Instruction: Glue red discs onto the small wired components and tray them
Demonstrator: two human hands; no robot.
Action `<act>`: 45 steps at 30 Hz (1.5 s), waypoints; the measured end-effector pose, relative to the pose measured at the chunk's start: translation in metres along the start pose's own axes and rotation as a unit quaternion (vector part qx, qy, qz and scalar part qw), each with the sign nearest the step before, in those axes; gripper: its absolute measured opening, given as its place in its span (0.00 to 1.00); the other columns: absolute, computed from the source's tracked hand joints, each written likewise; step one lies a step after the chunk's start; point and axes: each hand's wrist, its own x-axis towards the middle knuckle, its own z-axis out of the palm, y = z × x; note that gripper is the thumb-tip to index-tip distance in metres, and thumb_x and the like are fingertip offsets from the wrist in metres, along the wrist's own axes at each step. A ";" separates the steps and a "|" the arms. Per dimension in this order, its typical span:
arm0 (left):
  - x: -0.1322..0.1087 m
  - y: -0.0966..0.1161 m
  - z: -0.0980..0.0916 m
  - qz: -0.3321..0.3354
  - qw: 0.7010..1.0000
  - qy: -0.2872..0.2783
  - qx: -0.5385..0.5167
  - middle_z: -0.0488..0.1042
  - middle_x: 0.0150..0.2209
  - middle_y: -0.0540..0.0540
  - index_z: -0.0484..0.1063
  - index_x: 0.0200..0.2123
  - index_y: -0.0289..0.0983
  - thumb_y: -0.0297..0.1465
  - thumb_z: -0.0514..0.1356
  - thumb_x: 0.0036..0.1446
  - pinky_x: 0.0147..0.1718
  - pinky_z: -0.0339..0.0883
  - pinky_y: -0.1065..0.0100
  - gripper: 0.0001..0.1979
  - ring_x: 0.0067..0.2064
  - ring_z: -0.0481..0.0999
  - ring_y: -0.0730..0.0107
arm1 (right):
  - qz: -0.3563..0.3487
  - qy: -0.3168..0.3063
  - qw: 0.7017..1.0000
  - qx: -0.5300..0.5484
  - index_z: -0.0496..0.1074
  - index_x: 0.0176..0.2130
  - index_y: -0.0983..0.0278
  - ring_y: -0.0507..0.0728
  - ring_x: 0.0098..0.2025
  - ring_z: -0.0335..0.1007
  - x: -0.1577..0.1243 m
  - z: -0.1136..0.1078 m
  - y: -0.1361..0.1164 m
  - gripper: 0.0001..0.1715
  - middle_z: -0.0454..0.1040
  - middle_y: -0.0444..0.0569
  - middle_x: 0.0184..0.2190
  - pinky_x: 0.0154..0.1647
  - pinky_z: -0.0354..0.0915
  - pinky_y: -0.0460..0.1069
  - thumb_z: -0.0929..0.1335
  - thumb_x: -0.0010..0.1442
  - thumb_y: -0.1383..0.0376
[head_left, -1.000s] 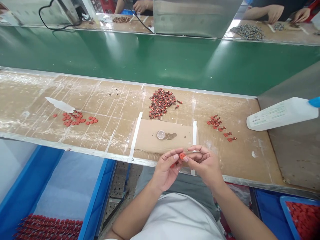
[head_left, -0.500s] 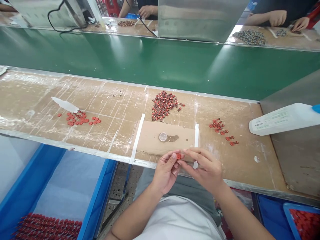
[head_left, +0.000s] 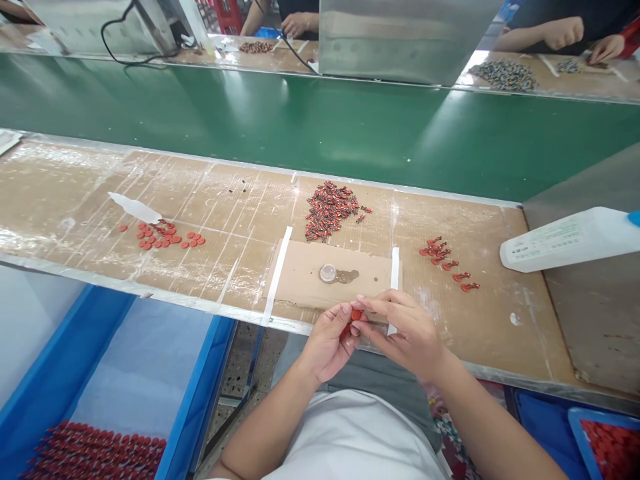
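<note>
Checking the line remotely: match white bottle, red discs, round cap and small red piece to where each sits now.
Things:
1 white bottle
2 red discs
3 round cap
4 small red piece

Places:
A pinched by left hand and right hand
B right end of bench
C on cardboard
D left of bench, by white strip

Pairs: 1-B, 2-D, 3-C, 4-A

You get bright, even overhead light, white glare streaks across the green conveyor belt (head_left: 320,133), and edges bowed by the wide lens.

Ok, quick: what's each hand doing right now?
Left hand: closed, pinching a small red part.
Right hand: closed, also on that part.
</note>
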 end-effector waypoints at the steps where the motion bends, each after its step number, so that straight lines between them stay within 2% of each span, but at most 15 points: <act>1: 0.000 0.000 0.000 0.002 1.000 0.000 0.003 0.75 0.31 0.48 0.77 0.36 0.32 0.35 0.65 0.57 0.23 0.61 0.82 0.10 0.26 0.68 0.85 | -0.001 0.008 1.000 -0.001 0.64 0.61 0.57 0.57 0.37 0.73 0.000 0.000 0.000 0.35 0.80 0.48 0.38 0.38 0.71 0.53 0.72 0.56 0.70; 5: -0.001 0.000 0.000 0.016 1.000 -0.005 0.024 0.76 0.34 0.46 0.77 0.38 0.32 0.36 0.65 0.57 0.27 0.64 0.80 0.12 0.29 0.71 0.82 | -0.009 0.035 0.999 0.002 0.63 0.61 0.57 0.56 0.36 0.74 0.003 0.001 0.000 0.37 0.80 0.48 0.40 0.37 0.71 0.52 0.73 0.55 0.71; 8: -0.002 0.002 -0.004 0.020 0.999 -0.012 0.027 0.77 0.36 0.46 0.77 0.41 0.32 0.33 0.67 0.55 0.29 0.66 0.79 0.12 0.31 0.72 0.81 | -0.016 0.029 0.999 -0.002 0.61 0.62 0.57 0.55 0.37 0.74 0.003 0.001 0.000 0.37 0.81 0.48 0.41 0.38 0.71 0.52 0.73 0.56 0.70; 13: -0.005 0.006 -0.013 0.025 1.000 -0.005 0.014 0.77 0.33 0.47 0.77 0.42 0.32 0.29 0.69 0.52 0.21 0.60 0.84 0.13 0.28 0.71 0.85 | -0.012 -0.008 1.000 -0.006 0.68 0.56 0.59 0.56 0.37 0.76 0.006 0.000 0.001 0.29 0.81 0.50 0.41 0.39 0.71 0.52 0.74 0.56 0.65; 14: -0.005 0.007 -0.015 0.029 1.000 0.001 0.011 0.77 0.33 0.47 0.77 0.42 0.33 0.29 0.69 0.52 0.20 0.60 0.84 0.14 0.28 0.71 0.85 | 0.012 -0.006 1.000 -0.005 0.70 0.54 0.59 0.56 0.37 0.76 0.009 0.000 0.004 0.26 0.81 0.50 0.41 0.39 0.71 0.52 0.74 0.57 0.63; 16: -0.006 0.009 -0.017 0.037 0.999 0.020 0.008 0.78 0.35 0.47 0.77 0.43 0.33 0.30 0.70 0.51 0.21 0.64 0.84 0.15 0.29 0.74 0.83 | 0.104 0.029 0.994 -0.010 0.74 0.50 0.60 0.56 0.35 0.77 0.018 -0.001 0.015 0.19 0.81 0.49 0.39 0.39 0.72 0.51 0.72 0.58 0.59; 18: -0.008 0.011 -0.018 0.042 0.998 0.041 0.005 0.79 0.36 0.46 0.77 0.41 0.34 0.30 0.70 0.50 0.23 0.68 0.83 0.14 0.31 0.76 0.81 | 0.220 0.085 0.971 -0.023 0.77 0.45 0.60 0.55 0.33 0.77 0.033 -0.002 0.037 0.16 0.81 0.49 0.36 0.37 0.72 0.51 0.70 0.60 0.55; 19: -0.009 0.011 -0.018 0.044 0.998 0.046 0.004 0.79 0.37 0.46 0.77 0.40 0.34 0.30 0.70 0.50 0.25 0.70 0.83 0.13 0.31 0.77 0.81 | 0.262 0.094 0.960 -0.029 0.77 0.44 0.61 0.56 0.33 0.77 0.041 -0.002 0.050 0.17 0.81 0.50 0.35 0.37 0.72 0.51 0.69 0.60 0.54; 24: -0.013 0.008 -0.019 0.070 0.997 0.037 0.024 0.80 0.36 0.45 0.77 0.37 0.33 0.30 0.72 0.48 0.28 0.75 0.80 0.13 0.32 0.80 0.77 | 0.352 0.065 0.929 -0.091 0.78 0.41 0.65 0.59 0.36 0.77 0.088 0.003 0.114 0.19 0.80 0.53 0.35 0.41 0.70 0.54 0.68 0.59 0.53; 29: -0.015 0.006 -0.022 0.079 0.996 0.038 0.027 0.81 0.37 0.43 0.78 0.38 0.33 0.29 0.71 0.49 0.33 0.75 0.79 0.12 0.33 0.80 0.77 | 0.370 0.023 0.914 -0.167 0.79 0.37 0.65 0.62 0.36 0.75 0.121 0.015 0.135 0.20 0.80 0.55 0.33 0.41 0.67 0.54 0.67 0.59 0.52; 34: -0.015 0.009 -0.024 0.083 0.995 0.048 0.022 0.81 0.37 0.43 0.78 0.38 0.32 0.29 0.71 0.49 0.34 0.76 0.78 0.12 0.33 0.80 0.77 | 0.399 0.010 0.904 -0.151 0.79 0.40 0.62 0.61 0.38 0.75 0.132 0.024 0.147 0.15 0.80 0.52 0.35 0.41 0.67 0.55 0.70 0.55 0.56; 40: -0.015 0.010 -0.025 0.084 0.995 0.046 0.022 0.81 0.37 0.43 0.78 0.38 0.33 0.29 0.70 0.50 0.34 0.75 0.78 0.11 0.33 0.80 0.77 | 0.348 0.005 0.934 -0.082 0.79 0.37 0.65 0.55 0.33 0.72 0.128 0.023 0.155 0.12 0.79 0.52 0.33 0.40 0.68 0.51 0.71 0.53 0.61; 43: -0.015 0.010 -0.026 0.085 0.995 0.044 0.020 0.81 0.37 0.43 0.78 0.38 0.33 0.29 0.70 0.50 0.35 0.75 0.78 0.11 0.34 0.80 0.77 | 0.314 0.028 0.949 -0.017 0.76 0.48 0.66 0.52 0.29 0.71 0.119 0.022 0.150 0.22 0.79 0.50 0.33 0.35 0.68 0.48 0.70 0.54 0.60; 45: -0.015 0.010 -0.026 0.087 0.995 0.038 0.019 0.81 0.38 0.43 0.78 0.38 0.33 0.28 0.70 0.51 0.36 0.75 0.78 0.11 0.34 0.80 0.77 | 0.290 0.048 0.955 0.022 0.74 0.51 0.66 0.51 0.27 0.69 0.111 0.022 0.143 0.25 0.78 0.48 0.33 0.31 0.67 0.48 0.69 0.56 0.58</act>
